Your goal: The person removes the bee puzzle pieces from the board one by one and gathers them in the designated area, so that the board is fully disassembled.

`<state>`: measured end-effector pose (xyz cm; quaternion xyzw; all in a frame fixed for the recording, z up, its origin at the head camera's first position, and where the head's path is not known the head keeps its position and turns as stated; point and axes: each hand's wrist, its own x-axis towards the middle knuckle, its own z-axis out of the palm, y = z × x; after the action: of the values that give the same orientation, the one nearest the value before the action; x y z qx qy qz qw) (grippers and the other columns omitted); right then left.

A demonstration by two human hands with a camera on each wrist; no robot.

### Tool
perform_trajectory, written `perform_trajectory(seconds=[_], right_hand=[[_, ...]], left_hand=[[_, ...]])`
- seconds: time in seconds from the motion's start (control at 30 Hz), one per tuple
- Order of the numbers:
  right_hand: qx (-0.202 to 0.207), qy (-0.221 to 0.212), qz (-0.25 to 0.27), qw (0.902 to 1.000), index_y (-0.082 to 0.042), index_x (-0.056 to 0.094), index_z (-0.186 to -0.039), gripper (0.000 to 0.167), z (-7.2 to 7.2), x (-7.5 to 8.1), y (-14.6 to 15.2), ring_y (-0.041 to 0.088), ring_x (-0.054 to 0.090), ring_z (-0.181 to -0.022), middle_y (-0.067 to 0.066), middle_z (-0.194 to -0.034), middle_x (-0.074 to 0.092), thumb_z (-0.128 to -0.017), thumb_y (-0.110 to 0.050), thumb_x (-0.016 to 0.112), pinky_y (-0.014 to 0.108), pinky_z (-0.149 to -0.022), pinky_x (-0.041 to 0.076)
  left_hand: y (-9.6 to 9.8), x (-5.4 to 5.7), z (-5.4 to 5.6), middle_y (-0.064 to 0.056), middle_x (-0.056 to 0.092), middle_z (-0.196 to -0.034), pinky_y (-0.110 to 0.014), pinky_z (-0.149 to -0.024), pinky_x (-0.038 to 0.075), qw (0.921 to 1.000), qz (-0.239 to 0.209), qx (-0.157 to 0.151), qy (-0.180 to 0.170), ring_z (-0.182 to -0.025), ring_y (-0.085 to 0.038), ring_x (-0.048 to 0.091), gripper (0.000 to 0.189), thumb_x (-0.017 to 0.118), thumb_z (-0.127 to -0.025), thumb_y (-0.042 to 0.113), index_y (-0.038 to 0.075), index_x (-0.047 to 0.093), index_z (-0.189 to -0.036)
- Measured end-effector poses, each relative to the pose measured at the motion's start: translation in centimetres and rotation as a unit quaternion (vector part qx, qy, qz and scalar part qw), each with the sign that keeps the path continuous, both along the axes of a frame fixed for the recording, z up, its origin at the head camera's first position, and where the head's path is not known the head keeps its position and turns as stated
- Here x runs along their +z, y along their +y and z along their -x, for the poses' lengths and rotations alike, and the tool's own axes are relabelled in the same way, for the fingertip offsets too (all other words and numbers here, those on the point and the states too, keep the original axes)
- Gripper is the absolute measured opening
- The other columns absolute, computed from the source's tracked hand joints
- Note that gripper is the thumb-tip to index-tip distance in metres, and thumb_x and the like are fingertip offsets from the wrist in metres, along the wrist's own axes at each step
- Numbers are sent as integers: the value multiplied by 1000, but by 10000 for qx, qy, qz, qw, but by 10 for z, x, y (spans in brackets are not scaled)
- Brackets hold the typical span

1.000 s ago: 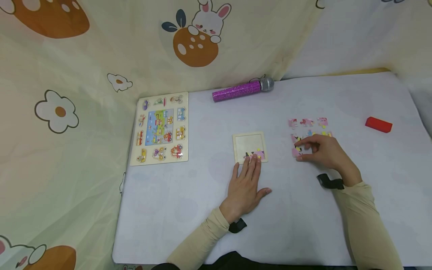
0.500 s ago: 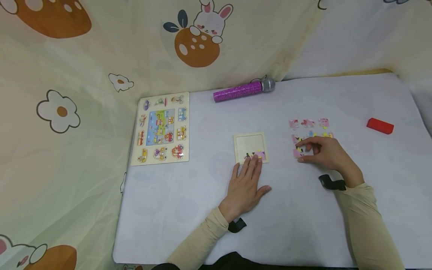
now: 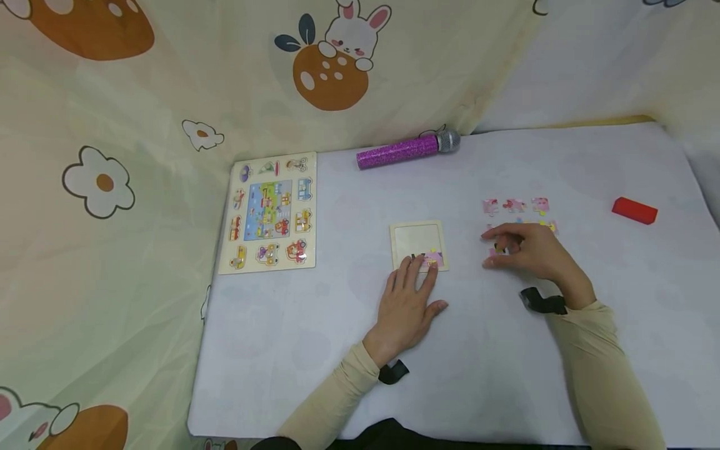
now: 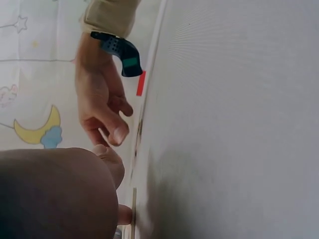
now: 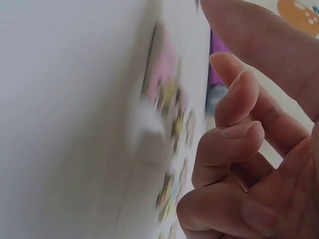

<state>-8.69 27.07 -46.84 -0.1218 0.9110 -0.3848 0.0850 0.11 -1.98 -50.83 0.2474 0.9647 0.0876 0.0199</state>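
My left hand [image 3: 400, 312] lies with its fingers extended over the near edge of a small square puzzle tray [image 3: 416, 224]. Along the tray's bottom, pink and yellow puzzle pieces [image 3: 433, 258] show beside my fingertips. On the right, my right hand [image 3: 531, 253] hovers over loose jigsaw pieces [image 3: 514, 204], its thumb and index finger apart. One pink-and-black piece [image 3: 494, 252] shows between those fingertips, and I see no grip on it. The right wrist view has a pink piece [image 5: 163, 64] on the table, apart from the loosely bent fingers; the hand covers other pieces.
A larger vehicle puzzle board [image 3: 270, 262] lies at the table's left. Along the back edge rests a purple glitter microphone [image 3: 399, 151]. A red block [image 3: 634, 210] sits at the far right. Patterned cloth [image 3: 236, 69] hangs behind the white table [image 3: 292, 350].
My right hand has shifted slightly left over the loose pieces, while the pieces stay in place. My left fingers have moved a little on the tray's near edge.
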Motion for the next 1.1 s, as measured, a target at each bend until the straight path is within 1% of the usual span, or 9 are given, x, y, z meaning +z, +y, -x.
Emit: perform_trajectory(seconds=[0.17, 0.23, 0.3, 0.5, 0.6, 0.7, 0.77, 0.93, 1.1], right_hand=[[358, 135, 206, 9991, -11, 81, -111, 41, 10, 2, -27, 8, 46, -63, 1, -78, 63, -76, -22, 98, 23, -58, 37], [484, 171, 234, 9984, -10, 81, -110, 38, 13, 2, -39, 8, 46, -63, 0, -77, 63, -77, -21, 97, 23, -58, 37], [609, 185, 213, 9977, -9, 80, -110, 36, 17, 1, -51, 9, 47, -64, -1, -76, 63, -79, -19, 96, 24, -59, 38], [972, 28, -83, 9952, -6, 80, -112, 35, 24, 2, -87, 12, 51, -67, -2, -76, 65, -83, -19, 93, 27, -63, 42], [1021, -175, -303, 9942, -6, 79, -113, 37, 24, 3, -101, 13, 52, -67, -3, -76, 67, -84, -25, 92, 29, -63, 42], [968, -384, -511, 9932, -7, 78, -112, 38, 23, 5, -109, 14, 53, -66, -2, -77, 68, -85, -29, 91, 30, -62, 41], [933, -508, -637, 9923, -8, 78, -110, 37, 23, 5, -112, 14, 53, -66, -1, -79, 69, -85, -32, 91, 31, -62, 41], [897, -688, -868, 9898, -13, 79, -101, 29, 23, 7, -118, 17, 57, -73, 0, -84, 71, -85, -34, 91, 32, -65, 42], [909, -669, -937, 9892, -14, 79, -97, 25, 23, 5, -122, 18, 60, -77, 0, -85, 73, -83, -29, 93, 33, -68, 44]], left_hand=[[-2, 3, 1, -33, 11, -172, -54, -129, 24, 9990, -159, 305, -300, -162, -49, 11, 65, 47, -108, 58, 27, 41, -165], [-3, 3, 1, -39, 6, -170, -54, -130, 24, 9986, -202, 341, -356, -161, -53, 7, 65, 48, -108, 58, 28, 40, -165], [-3, 2, 1, -42, 4, -169, -54, -130, 25, 9984, -269, 320, -383, -161, -55, 6, 65, 49, -108, 57, 28, 40, -166], [-4, 1, 2, -42, 0, -170, -56, -129, 25, 9984, -234, 260, -433, -161, -55, 1, 68, 50, -108, 57, 29, 33, -168], [-4, 1, 2, -41, -3, -170, -58, -130, 22, 9982, -81, 261, -527, -162, -53, -3, 70, 48, -108, 58, 33, 26, -170], [-5, 0, 1, -39, -5, -171, -61, -130, 17, 9981, 80, 260, -556, -163, -52, -5, 71, 45, -108, 60, 35, 22, -170], [-5, -1, 0, -38, -5, -172, -63, -129, 14, 9981, 142, 261, -543, -163, -51, -5, 71, 45, -108, 60, 36, 21, -170], [-5, -3, -2, -38, -5, -172, -64, -129, 13, 9982, 134, 276, -512, -163, -50, -6, 70, 45, -108, 61, 36, 24, -170], [-6, -4, -3, -38, -6, -172, -61, -130, 14, 9983, 151, 264, -496, -163, -50, -6, 69, 45, -108, 61, 36, 27, -169]])
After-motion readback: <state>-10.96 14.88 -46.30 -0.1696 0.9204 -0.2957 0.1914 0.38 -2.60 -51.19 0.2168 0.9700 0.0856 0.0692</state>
